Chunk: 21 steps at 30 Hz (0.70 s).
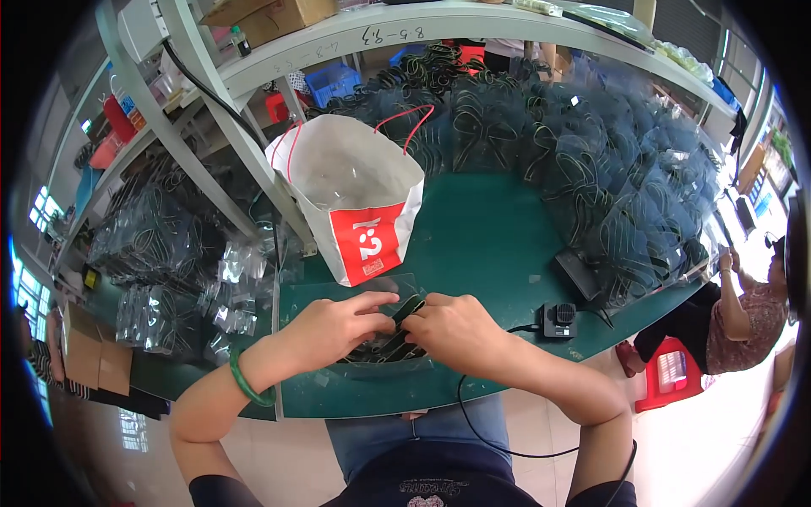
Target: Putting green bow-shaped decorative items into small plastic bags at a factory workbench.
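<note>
"What are those two hands busy with?"

"A dark, gold-edged band (409,307), low on the green tabletop (481,245), right in front of the person's lap. I'd call the step shaping or arranging it by fingertip."

"Is it held?"

"By the right hand (456,331), yes: its fingers are curled down and pinching the band. The left hand (338,328) has bent fingers meeting it from the other side, but I can't tell whether they close on it."

"And around it?"

"A clear plastic sheet (351,291) shows just beyond the left fingers; the white-and-red paper bag (367,241) stands behind that. Clear-wrapped dark mesh bows (625,169) are heaped to the right."

"What does the next move call for?"

"In my judgement, a steady pinch on one side while the other fingertips adjust the band, without crumpling it."
</note>
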Motion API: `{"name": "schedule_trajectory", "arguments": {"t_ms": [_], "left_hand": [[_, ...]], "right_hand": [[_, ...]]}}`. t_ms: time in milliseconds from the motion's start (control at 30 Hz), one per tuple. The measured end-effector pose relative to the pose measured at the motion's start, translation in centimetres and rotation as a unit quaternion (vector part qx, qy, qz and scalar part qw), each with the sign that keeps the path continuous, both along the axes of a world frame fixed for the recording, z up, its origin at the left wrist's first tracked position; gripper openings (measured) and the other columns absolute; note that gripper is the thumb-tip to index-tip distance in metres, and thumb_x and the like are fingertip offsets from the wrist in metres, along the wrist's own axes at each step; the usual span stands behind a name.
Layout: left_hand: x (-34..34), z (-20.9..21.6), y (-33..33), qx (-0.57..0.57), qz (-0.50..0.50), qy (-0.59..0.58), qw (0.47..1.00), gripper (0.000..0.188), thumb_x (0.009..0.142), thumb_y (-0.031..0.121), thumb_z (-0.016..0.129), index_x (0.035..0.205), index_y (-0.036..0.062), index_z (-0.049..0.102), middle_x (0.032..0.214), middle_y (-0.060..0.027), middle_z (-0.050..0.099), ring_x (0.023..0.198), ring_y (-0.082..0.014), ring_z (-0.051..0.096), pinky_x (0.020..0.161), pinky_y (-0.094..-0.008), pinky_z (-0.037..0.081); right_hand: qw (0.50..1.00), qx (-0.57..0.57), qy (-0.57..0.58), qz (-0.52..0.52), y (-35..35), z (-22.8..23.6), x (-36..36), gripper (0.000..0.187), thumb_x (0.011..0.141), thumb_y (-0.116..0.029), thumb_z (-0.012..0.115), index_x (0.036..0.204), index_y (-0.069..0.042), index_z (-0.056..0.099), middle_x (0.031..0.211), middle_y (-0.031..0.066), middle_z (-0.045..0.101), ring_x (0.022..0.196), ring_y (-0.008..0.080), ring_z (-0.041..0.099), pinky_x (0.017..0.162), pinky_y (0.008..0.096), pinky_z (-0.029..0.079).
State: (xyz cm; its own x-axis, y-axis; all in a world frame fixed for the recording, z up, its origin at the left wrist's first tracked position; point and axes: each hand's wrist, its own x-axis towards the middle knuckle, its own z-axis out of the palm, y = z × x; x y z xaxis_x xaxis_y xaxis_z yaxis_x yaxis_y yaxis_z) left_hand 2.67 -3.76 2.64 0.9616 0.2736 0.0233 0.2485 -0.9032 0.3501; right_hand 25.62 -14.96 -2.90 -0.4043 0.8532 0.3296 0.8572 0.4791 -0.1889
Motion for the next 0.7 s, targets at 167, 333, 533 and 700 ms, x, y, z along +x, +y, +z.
{"name": "schedule_trajectory", "arguments": {"t_ms": [167, 333, 533, 700], "left_hand": [[0.0, -0.2, -0.3, -0.033, 0.019, 0.019, 0.999, 0.019, 0.09, 0.004, 0.078, 0.109, 0.0092, 0.074, 0.151, -0.0048, 0.063, 0.099, -0.028, 0.077, 0.083, -0.0399, 0.064], [-0.1, -0.3, -0.2, -0.067, 0.032, 0.008, 0.997, 0.015, 0.09, 0.007, 0.078, 0.103, 0.007, 0.071, 0.149, -0.0068, 0.063, 0.095, -0.032, 0.076, 0.084, -0.0441, 0.062], [0.1, -0.4, 1.4, -0.107, -0.009, 0.036, 0.994, 0.012, 0.09, 0.01, 0.08, 0.096, 0.0047, 0.071, 0.149, -0.0097, 0.063, 0.11, -0.0326, 0.073, 0.095, -0.0428, 0.059], [-0.1, -0.2, 3.6, -0.256, -0.046, 0.05, 0.964, 0.013, 0.091, 0.011, 0.082, 0.096, 0.0036, 0.073, 0.15, -0.0128, 0.063, 0.13, -0.0292, 0.066, 0.106, -0.0408, 0.053]], "right_hand": [[1.0, 0.011, 0.013, 0.0, -0.2, -0.1, 0.0, 0.012, 0.091, -0.025, 0.079, 0.092, -0.013, 0.076, 0.084, 0.0013, 0.074, 0.089, 0.0213, 0.072, 0.067, 0.0377, 0.058], [0.999, 0.019, 0.05, -0.002, -0.3, -0.2, -0.1, 0.012, 0.09, -0.023, 0.08, 0.094, -0.012, 0.078, 0.085, 0.0015, 0.075, 0.088, 0.0212, 0.071, 0.067, 0.0372, 0.057], [0.999, 0.017, 0.044, -0.002, -0.5, 0.0, -0.1, 0.015, 0.089, -0.024, 0.081, 0.098, -0.012, 0.079, 0.086, 0.0016, 0.075, 0.089, 0.0212, 0.071, 0.068, 0.0376, 0.057], [0.999, 0.018, 0.047, 0.0, -0.3, -0.2, 0.0, 0.017, 0.089, -0.025, 0.081, 0.099, -0.012, 0.08, 0.087, 0.0019, 0.076, 0.09, 0.0213, 0.071, 0.069, 0.0379, 0.057]]}}
